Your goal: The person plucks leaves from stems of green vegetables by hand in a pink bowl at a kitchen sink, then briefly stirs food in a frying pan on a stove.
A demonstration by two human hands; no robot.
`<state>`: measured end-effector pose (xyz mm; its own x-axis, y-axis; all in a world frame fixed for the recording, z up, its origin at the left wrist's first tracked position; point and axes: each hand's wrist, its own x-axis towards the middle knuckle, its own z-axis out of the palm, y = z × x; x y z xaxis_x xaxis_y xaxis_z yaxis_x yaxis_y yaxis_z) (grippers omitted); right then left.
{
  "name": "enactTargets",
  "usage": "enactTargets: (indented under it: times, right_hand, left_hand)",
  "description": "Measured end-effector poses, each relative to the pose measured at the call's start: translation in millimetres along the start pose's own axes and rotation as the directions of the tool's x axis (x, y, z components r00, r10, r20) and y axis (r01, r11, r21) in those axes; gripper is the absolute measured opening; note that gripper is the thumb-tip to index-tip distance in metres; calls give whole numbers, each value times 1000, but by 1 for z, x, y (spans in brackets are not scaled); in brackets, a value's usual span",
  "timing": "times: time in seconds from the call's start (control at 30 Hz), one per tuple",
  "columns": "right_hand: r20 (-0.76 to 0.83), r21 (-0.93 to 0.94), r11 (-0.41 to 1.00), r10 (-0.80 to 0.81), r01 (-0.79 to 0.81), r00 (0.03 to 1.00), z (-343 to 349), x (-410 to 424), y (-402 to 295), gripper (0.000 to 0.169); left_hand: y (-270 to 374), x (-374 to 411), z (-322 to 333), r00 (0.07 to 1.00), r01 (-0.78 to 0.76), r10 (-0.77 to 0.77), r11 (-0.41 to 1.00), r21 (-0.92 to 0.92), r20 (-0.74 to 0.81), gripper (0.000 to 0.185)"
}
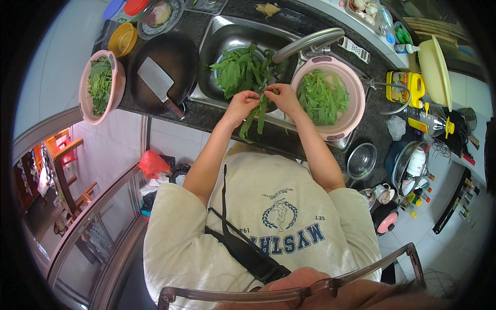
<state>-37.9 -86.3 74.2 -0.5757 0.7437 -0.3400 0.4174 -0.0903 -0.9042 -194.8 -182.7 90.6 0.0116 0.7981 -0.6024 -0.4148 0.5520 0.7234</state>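
My left hand [245,104] and my right hand [282,97] meet over the front edge of the steel sink [211,50], both pinching a leafy green stem [262,116] whose leaves hang down between them. Beyond my hands, a heap of leafy greens [242,69] rests in a bowl inside the sink. Close to my right hand stands a pink plastic basin [356,97] with more greens [323,99] in water. The curved faucet [310,42] reaches over the sink from the right.
Left of the sink, a cleaver [155,78] lies across a dark wok [141,50]. A pink basket [119,85] of cut greens stands at the counter's left end. A grater [354,50], a steel bowl [362,161] and a yellow jug [416,89] stand to the right.
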Motion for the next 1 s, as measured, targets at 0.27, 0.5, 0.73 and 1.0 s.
enactTargets:
  times: [0.27,0.5,0.73,1.0]
  right_hand:
    - [-43,-401,898,-216,181,976,-5,-11,-31,17]
    - [27,-830,494,-429,260,903,-34,-15,-31,16]
    - [7,-459,825,-366,329,930,-39,-23,-31,20]
    - [166,-635,656,-400,409,901,-25,-27,-22,16]
  left_hand:
    - [23,-3,8,998,7,-21,974,226,58,16]
    - [24,-1,4,994,94,-103,975,203,36,16]
    - [24,1,8,985,139,-151,980,140,80,17]
    - [20,8,0,973,173,-191,976,136,130,16]
